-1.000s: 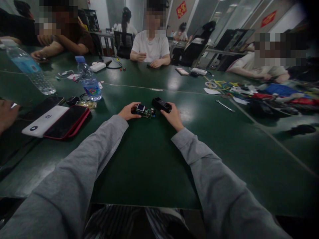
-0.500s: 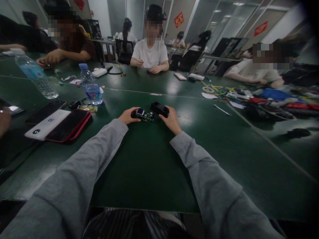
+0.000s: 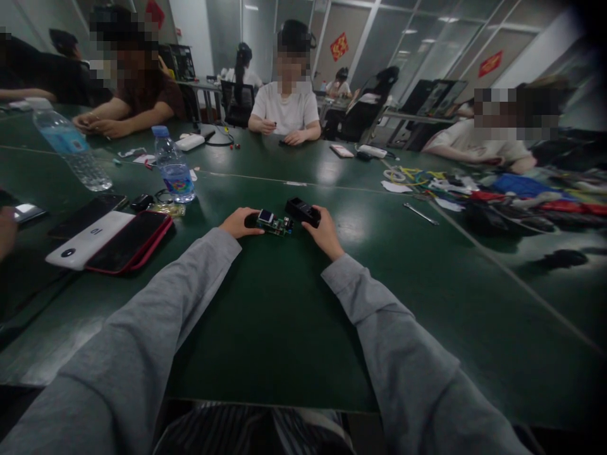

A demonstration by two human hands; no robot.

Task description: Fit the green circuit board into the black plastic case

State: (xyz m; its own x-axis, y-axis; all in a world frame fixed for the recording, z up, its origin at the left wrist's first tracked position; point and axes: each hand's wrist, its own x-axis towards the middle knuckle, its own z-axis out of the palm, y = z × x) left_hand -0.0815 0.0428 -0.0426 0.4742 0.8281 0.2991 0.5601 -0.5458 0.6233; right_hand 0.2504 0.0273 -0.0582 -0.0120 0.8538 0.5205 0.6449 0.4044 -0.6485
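A small green circuit board (image 3: 275,223) with a little blue screen lies on the dark green table (image 3: 284,316) between my hands. My left hand (image 3: 239,223) grips the board's left end with thumb and fingers. My right hand (image 3: 323,232) rests to the board's right, its fingers closed on a black plastic housing (image 3: 302,211) that sits just behind the board. Both my arms are in grey sleeves and stretch far forward.
At left lie a white power bank (image 3: 85,238), a red-cased phone (image 3: 128,241), a dark phone (image 3: 88,213) and two water bottles (image 3: 173,167) (image 3: 71,146). A wrench (image 3: 420,214) and a heap of coloured cables and bags (image 3: 497,193) sit at right. Several people sit around the table.
My hands keep their hold on the board and housing. The view has tilted up a little, so hands and parts sit slightly lower in the picture.
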